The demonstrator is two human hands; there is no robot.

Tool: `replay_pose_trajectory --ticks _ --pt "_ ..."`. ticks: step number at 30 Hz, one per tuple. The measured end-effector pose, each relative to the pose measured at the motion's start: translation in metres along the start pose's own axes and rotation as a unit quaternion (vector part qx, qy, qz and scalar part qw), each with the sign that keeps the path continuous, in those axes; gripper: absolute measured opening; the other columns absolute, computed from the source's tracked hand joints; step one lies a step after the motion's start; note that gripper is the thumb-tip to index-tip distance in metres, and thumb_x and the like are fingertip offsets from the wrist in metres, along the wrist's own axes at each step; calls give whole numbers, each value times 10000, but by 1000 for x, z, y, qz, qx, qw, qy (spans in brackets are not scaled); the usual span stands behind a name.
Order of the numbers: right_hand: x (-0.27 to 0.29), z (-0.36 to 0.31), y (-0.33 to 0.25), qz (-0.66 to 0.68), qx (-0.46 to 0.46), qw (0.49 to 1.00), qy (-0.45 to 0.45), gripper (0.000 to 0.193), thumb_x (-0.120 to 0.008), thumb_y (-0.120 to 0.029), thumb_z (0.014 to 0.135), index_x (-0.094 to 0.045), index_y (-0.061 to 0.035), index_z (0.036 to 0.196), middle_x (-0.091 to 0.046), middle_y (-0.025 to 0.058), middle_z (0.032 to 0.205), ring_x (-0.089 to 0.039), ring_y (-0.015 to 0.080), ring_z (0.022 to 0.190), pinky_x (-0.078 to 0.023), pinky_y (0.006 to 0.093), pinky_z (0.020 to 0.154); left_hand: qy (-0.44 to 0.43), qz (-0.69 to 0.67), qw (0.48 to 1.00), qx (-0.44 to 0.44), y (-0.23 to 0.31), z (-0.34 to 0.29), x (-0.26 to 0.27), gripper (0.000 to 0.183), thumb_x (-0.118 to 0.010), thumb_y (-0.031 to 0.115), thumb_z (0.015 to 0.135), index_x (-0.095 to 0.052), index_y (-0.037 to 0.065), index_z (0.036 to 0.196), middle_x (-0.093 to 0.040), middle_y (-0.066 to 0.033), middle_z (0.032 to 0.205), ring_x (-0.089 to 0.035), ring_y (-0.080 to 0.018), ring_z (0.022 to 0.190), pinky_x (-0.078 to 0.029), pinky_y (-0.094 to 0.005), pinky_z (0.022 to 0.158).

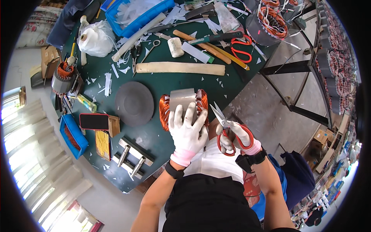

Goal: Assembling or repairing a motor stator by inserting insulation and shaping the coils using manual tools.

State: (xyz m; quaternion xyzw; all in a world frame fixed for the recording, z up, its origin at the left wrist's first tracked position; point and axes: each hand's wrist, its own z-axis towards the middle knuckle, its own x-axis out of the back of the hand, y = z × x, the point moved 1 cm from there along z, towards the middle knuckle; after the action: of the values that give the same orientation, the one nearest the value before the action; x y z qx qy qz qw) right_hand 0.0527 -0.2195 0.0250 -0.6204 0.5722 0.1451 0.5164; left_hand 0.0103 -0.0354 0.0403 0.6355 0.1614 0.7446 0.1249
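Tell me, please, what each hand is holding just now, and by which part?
The left hand presses on the motor stator, fingers over its grey casing top. The right hand holds red-handled scissors by the handle loops, blades open.

Grey motor stator (pixel 183 105) with copper windings at table edge, red-handled scissors (pixel 228 129) apparently slightly open, blades pointing away

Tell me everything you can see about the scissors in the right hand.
The scissors have red loop handles and pale metal blades. The gloved right hand grips them through the handles, blades parted slightly and pointing up and away toward the copper-wound motor part at the green table's near edge. The tips sit just beside that part; whether they touch it I cannot tell.
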Motion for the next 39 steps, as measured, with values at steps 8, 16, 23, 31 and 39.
replay_pose_trajectory --ticks 8,16,23,31,39 --pt "-2 12 -5 -29 -75 997 -11 479 -362 -443 961 -522 8 993 -471 12 546 -459 109 433 -437 263 469 17 -27 999 -38 -5 -1 3 344 -601 91 623 -656 183 950 -511 -91 1222 -387 -382 1182 -262 -546 996" --pt "2 19 -9 -68 -84 994 -21 474 -381 -445 961 -542 0 940 -451 1 538 -439 93 425 -349 220 396 75 -96 992 -12 -9 0 2 426 -560 45 640 -535 34 1065 -530 -134 1200 -433 -372 1153 -297 -511 986" --pt "-4 14 -8 -56 -113 991 42 453 -399 -434 959 -531 -2 919 -409 -14 519 -400 81 388 -335 215 367 67 -38 996 48 -13 19 7 474 -530 107 722 -496 -7 1181 -496 -166 1245 -457 -332 1113 -302 -433 967" --pt "-26 20 -15 -37 -105 990 85 472 -385 -476 940 -529 -27 932 -406 2 525 -391 105 400 -442 283 473 24 -393 791 469 -89 25 -13 453 -533 353 889 -504 -80 1022 -546 -63 808 -493 -118 666 -439 -260 606" --pt "-34 26 -12 15 -124 986 115 456 -405 -479 939 -527 -39 937 -420 -8 554 -402 96 429 -436 267 469 29 -431 758 490 -75 26 -10 378 -507 296 898 -623 -64 903 -579 -22 703 -468 -76 592 -394 -239 534"
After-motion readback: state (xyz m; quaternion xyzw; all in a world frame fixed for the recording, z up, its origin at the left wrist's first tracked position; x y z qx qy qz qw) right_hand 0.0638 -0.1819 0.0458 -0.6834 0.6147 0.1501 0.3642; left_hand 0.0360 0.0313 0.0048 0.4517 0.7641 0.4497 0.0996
